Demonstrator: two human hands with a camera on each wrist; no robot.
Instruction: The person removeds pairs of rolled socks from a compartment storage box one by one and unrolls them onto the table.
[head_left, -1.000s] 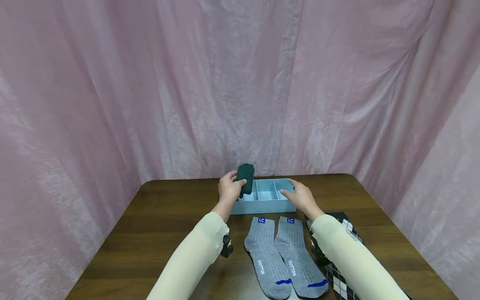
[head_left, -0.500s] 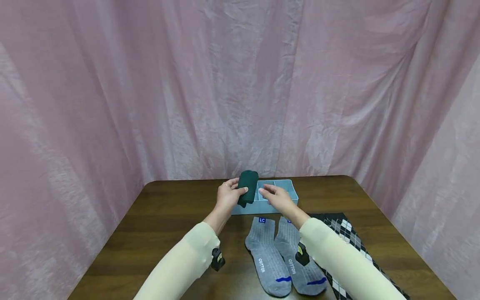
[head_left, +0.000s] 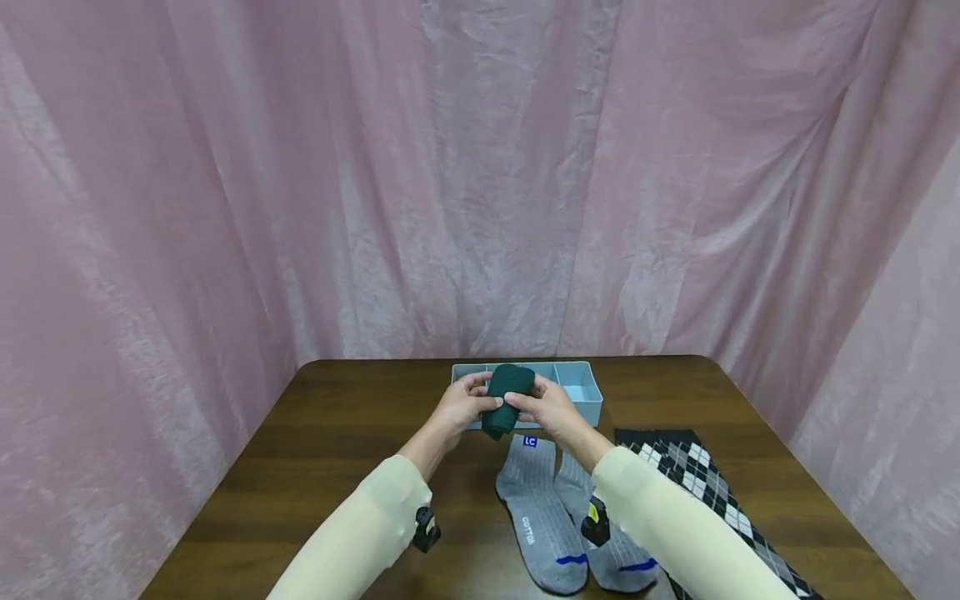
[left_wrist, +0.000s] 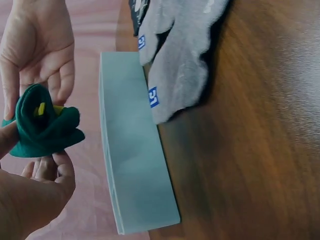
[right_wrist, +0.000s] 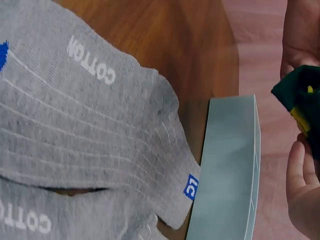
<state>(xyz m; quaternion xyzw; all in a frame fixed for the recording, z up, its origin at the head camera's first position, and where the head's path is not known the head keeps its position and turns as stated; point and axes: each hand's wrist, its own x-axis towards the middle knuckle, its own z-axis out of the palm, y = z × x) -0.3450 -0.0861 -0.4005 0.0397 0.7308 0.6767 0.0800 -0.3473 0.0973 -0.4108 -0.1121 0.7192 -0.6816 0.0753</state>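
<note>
A rolled dark green sock (head_left: 512,382) is held up in front of the box, between both hands. My left hand (head_left: 456,408) grips its left side, thumb on the near face. From the right, my right hand (head_left: 551,410) pinches it with thumb and fingers. The left wrist view shows the roll end-on, with folded green layers and yellow bits (left_wrist: 41,108) inside. In the right wrist view the green sock (right_wrist: 302,82) is partly cut off by the frame edge. Behind the hands stands a light blue box (head_left: 581,385) with dividers, its middle hidden by them.
Two grey socks (head_left: 538,517) marked COTTON lie flat before the box, the right one partly under my right forearm. Further right lies black, white and grey argyle fabric (head_left: 701,479). The wooden table (head_left: 337,467) ends at a pink curtain (head_left: 480,183).
My right hand has left the box's right end and come left to take hold of the green sock. My left hand has brought the roll lower and slightly right.
</note>
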